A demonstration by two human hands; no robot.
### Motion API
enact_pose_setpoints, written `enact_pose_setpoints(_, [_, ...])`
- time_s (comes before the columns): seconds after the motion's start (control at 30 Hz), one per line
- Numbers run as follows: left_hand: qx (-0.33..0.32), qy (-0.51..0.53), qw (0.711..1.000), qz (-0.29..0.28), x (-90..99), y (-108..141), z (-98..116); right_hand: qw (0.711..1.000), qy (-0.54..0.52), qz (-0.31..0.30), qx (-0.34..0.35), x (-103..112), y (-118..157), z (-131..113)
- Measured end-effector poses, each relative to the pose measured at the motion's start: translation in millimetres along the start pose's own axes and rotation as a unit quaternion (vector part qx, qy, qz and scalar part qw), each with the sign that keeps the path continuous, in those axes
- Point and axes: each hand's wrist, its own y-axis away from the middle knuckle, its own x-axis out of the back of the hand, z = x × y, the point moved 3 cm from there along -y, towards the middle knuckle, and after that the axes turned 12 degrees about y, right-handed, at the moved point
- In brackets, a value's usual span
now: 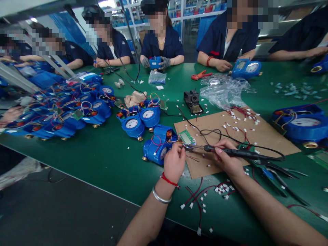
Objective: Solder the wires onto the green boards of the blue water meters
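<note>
My right hand [229, 160] is closed round the black handle of a soldering iron [230, 152], whose metal end points left toward my left hand. My left hand [175, 160] has its fingers pinched together beside a green circuit board with a display [186, 137]; what lies between the fingertips is too small to name. Thin coloured wires run from the board to a blue meter [155, 147], tilted on its side just left of my left hand. Under the board and the iron lies a brown cardboard sheet [217, 130].
Many blue meters [69, 126] crowd the left of the green table [102, 174]. Near the middle stand a black iron stand [192, 100] and two meters [133, 126]. Pliers [276, 177], red-black wires [196, 201] and a plastic bag [225, 90] lie rightward. People sit opposite.
</note>
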Motion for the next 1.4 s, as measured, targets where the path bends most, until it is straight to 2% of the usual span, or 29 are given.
enact_pose_setpoints(0.2, [-0.006, -0.004, 1.0, 0.003, -0.3, 0.2, -1.3, 0.999, 0.032, -0.005, 0.003, 0.0, 3.0, 2.1])
enact_pose_setpoints(0.4, [-0.009, 0.004, 1.0, 0.004, -0.1, 1.3, -0.6, 0.998, 0.06, -0.007, 0.035, 2.9, 5.3, 4.0])
enact_pose_setpoints(0.77, [0.001, 0.013, 1.0, -0.003, 1.1, 2.3, 3.0, 0.999, 0.023, -0.009, 0.03, 1.0, 7.5, 8.9])
enact_pose_setpoints(1.0, [0.008, 0.052, 0.999, -0.005, 1.5, 4.2, 5.6, 0.999, -0.043, 0.008, -0.002, -0.6, 5.9, 6.2])
enact_pose_setpoints(1.4, [0.013, 0.061, 0.998, -0.011, 0.8, 4.2, 4.6, 0.999, -0.043, 0.009, 0.001, -2.5, 4.7, 4.3])
